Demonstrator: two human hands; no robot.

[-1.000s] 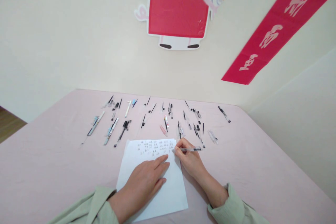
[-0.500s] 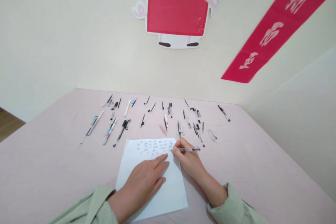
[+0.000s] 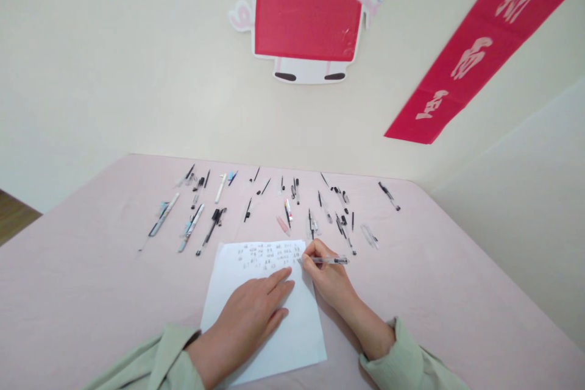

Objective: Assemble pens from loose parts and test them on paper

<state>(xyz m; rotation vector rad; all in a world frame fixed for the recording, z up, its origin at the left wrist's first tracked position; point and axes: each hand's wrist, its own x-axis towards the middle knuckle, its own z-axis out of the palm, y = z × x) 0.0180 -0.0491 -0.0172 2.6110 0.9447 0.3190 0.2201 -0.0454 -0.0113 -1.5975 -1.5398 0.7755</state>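
White paper [image 3: 299,335] lies on the table in front of me, with several rows of small handwritten characters across its upper part. Flat on the sheet, just below the writing, rests my left hand [image 3: 256,311] with its fingers stretched out. My right hand [image 3: 326,271] is closed around a clear pen [image 3: 336,260] at the paper's upper right edge. The pen's tip meets the sheet beside the written rows, and its rear end points right. Part of the barrel is hidden by my fingers.
Beyond the paper, pens and pen parts lie scattered over the pink table cover [image 3: 411,292]: a patterned pen [image 3: 192,228], a black capped pen [image 3: 211,233], a pink barrel [image 3: 283,225], clear barrels [image 3: 369,236] and a dark pen [image 3: 389,196]. A wall stands behind the table.
Almost nothing differs. The whole view has shifted slightly, while both hands keep their places on the paper and the pen stays in my right hand.
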